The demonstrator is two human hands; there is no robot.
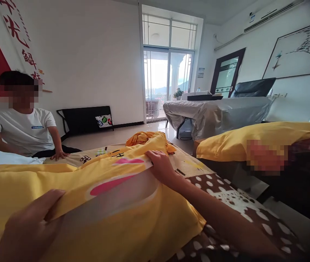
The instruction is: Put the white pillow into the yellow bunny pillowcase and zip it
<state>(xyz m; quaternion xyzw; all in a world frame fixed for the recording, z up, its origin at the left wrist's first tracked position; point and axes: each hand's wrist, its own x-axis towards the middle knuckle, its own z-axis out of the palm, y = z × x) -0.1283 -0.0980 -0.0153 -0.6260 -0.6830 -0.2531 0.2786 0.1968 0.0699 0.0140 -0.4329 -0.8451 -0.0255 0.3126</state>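
A yellow bedding cloth (127,225) with a pink-and-white print stretches across the foreground. My left hand (30,225) grips its folded edge at the lower left, thumb on top. Farther along the same edge, my right hand (161,166) pinches the cloth near the middle of the view. The edge runs taut between both hands, and the near side hangs down from it. Beneath lies a brown-and-white patterned bedspread (232,198). A bunched orange-yellow cloth (138,139) rests just beyond my right hand.
A person in a white T-shirt (31,127) sits at the left, one hand on the bed, beside a white pillow or cloth (7,159). Another yellow cloth (223,143) drapes at the right, near a blurred patch. Behind stands a plastic-covered table (215,112).
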